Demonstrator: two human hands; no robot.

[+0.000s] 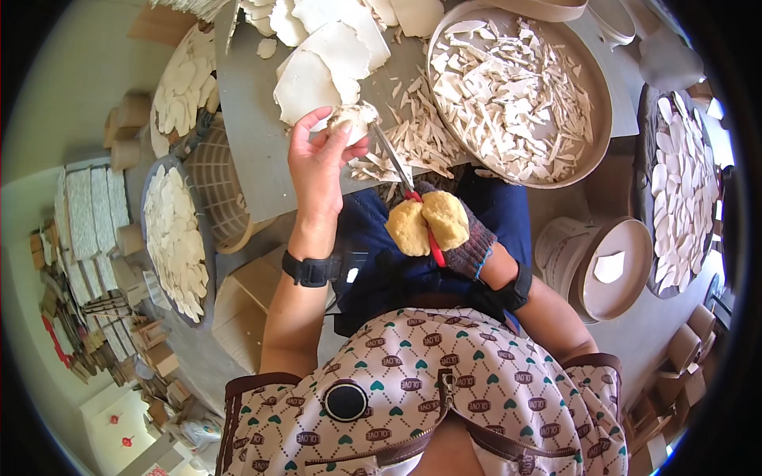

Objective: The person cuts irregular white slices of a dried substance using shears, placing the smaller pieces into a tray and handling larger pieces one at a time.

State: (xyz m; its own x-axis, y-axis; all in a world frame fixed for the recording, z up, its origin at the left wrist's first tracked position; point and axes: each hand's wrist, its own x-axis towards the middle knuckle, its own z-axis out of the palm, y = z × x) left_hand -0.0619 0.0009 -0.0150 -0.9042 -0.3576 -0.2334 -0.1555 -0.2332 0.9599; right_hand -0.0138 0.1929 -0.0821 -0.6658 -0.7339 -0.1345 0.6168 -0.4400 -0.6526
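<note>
Between its thumb and fingers my left hand (324,146) holds a small pale, irregular piece (352,119) with a rough brownish edge. My right hand (443,223), in a dark knitted glove, grips scissors (396,157) with red handles wrapped in yellow padding. The scissor blades reach up to the right edge of the pale piece; whether they are apart cannot be told. Thin off-white slabs (306,83) lie overlapping on the grey table beyond my left hand. Narrow off-white offcuts (425,134) are heaped right of the blades.
A large round tray (601,140) of offcuts stands at the table's right. Round racks of pale slices (175,238) (684,196) flank the table. A woven basket (217,184) is at the left, a bucket (556,253) and round container (640,262) at the lower right.
</note>
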